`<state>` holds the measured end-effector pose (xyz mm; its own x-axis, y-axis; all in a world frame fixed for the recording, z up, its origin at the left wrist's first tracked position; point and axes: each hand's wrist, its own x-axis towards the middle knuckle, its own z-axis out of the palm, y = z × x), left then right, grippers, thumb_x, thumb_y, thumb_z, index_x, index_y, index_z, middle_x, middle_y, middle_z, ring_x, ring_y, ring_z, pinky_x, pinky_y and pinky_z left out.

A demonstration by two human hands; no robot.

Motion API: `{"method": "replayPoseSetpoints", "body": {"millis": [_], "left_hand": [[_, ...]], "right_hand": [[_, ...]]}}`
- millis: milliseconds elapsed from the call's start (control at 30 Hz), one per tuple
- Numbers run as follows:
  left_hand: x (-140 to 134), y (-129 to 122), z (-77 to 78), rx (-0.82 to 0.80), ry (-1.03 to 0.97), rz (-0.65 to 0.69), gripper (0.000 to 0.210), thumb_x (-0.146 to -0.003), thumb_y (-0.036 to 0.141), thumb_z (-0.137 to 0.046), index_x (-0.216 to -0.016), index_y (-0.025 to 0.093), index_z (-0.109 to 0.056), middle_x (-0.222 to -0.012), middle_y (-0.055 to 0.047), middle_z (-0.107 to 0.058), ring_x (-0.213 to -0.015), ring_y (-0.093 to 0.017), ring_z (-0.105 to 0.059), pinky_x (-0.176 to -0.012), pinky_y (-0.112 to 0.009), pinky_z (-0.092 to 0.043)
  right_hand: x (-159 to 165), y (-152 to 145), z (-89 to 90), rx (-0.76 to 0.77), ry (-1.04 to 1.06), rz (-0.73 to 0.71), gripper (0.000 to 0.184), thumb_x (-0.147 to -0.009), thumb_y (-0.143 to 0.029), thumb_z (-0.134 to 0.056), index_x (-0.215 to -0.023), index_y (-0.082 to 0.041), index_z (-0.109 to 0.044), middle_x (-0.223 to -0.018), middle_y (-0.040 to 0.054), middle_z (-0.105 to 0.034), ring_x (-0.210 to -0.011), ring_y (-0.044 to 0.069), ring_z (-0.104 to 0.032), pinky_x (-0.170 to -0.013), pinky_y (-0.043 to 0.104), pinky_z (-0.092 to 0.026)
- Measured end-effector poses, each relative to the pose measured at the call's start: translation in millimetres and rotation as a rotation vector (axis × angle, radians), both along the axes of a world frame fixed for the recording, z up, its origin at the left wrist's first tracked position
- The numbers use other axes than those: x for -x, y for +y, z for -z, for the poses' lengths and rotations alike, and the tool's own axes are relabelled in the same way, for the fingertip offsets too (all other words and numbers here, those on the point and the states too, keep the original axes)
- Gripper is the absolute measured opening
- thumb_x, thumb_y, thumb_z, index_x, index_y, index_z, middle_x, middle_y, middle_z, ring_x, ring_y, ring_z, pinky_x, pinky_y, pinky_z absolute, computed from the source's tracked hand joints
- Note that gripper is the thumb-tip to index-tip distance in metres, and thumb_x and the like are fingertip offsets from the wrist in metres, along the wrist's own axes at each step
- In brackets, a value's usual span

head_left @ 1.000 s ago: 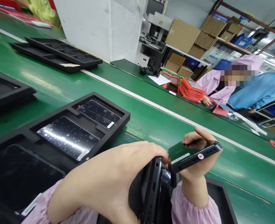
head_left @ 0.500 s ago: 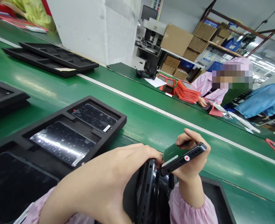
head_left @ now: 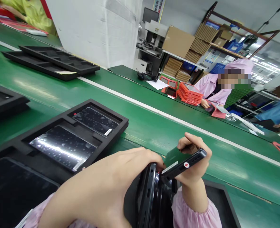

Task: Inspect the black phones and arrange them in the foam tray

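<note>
My right hand (head_left: 195, 164) grips a dark phone (head_left: 184, 166) with a red-and-white round sticker on its end edge and a white label along one side. The phone is tilted, its glossy face reflecting green. Bent like an arch, my left hand (head_left: 111, 177) grips another black phone (head_left: 146, 193) at the lower middle, the end edge with its ports facing me. More glossy black surfaces lie just right of that phone, partly hidden. To the left, a black foam tray (head_left: 123, 125) holds a film-covered phone (head_left: 65, 147) and others in separate recesses.
Another black tray (head_left: 222, 198) lies behind my right wrist. Stacked empty-looking trays (head_left: 59, 60) stand at the far left on the green belt (head_left: 144, 123). Across it a co-worker in pink (head_left: 211, 84) handles items beside a pile of red frames (head_left: 189, 93).
The phone in my right hand has shifted slightly left and down. My left hand keeps nearly the same place. A person in blue at the far right has moved away to the right.
</note>
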<state>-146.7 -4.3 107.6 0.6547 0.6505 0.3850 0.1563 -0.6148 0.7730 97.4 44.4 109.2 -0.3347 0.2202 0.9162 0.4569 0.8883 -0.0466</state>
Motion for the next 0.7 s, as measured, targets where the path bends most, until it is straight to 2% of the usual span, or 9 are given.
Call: {"method": "replayPoseSetpoints", "body": {"millis": [200,367,567,700], "left_hand": [[0.7,-1.6,-0.4,0.004,-0.006,0.014,0.056,-0.087,0.054,-0.070,-0.138,0.032,-0.061,-0.132,0.006,-0.076,-0.115,-0.024,-0.080,-0.103,-0.036,-0.068],[-0.7,-1.0,2.7,0.011,-0.011,0.015,0.056,-0.090,0.057,-0.063,-0.140,0.034,-0.059,-0.132,0.008,-0.076,-0.115,-0.024,-0.080,-0.106,-0.040,-0.067],[-0.8,4.2,1.2,0.009,-0.003,0.014,0.063,-0.075,0.049,-0.077,-0.135,0.035,-0.062,-0.125,0.005,-0.080,-0.108,-0.026,-0.081,-0.097,-0.034,-0.069],[-0.3,4.5,0.7,0.012,-0.003,0.014,0.062,-0.075,0.048,-0.078,-0.134,0.035,-0.063,-0.126,0.005,-0.080,-0.109,-0.026,-0.081,-0.096,-0.033,-0.069]], "right_hand": [[-0.9,-0.2,0.0,0.008,-0.001,-0.014,0.083,-0.093,-0.042,-0.098,-0.161,-0.018,-0.056,-0.088,-0.0034,-0.055,-0.064,0.016,-0.054,-0.052,0.030,-0.043],[-1.7,-1.1,-0.3,0.019,-0.007,-0.008,0.082,-0.094,-0.042,-0.096,-0.161,-0.019,-0.055,-0.089,-0.0029,-0.055,-0.065,0.016,-0.054,-0.053,0.030,-0.046],[-1.8,-3.4,-1.4,0.047,-0.033,0.031,0.085,-0.093,-0.047,-0.097,-0.162,-0.022,-0.054,-0.089,-0.0019,-0.057,-0.064,0.017,-0.053,-0.053,0.030,-0.050],[-3.2,-4.3,-1.6,0.079,-0.053,0.030,0.090,-0.090,-0.049,-0.099,-0.162,-0.023,-0.053,-0.090,-0.0020,-0.057,-0.065,0.018,-0.055,-0.057,0.032,-0.054]]}}
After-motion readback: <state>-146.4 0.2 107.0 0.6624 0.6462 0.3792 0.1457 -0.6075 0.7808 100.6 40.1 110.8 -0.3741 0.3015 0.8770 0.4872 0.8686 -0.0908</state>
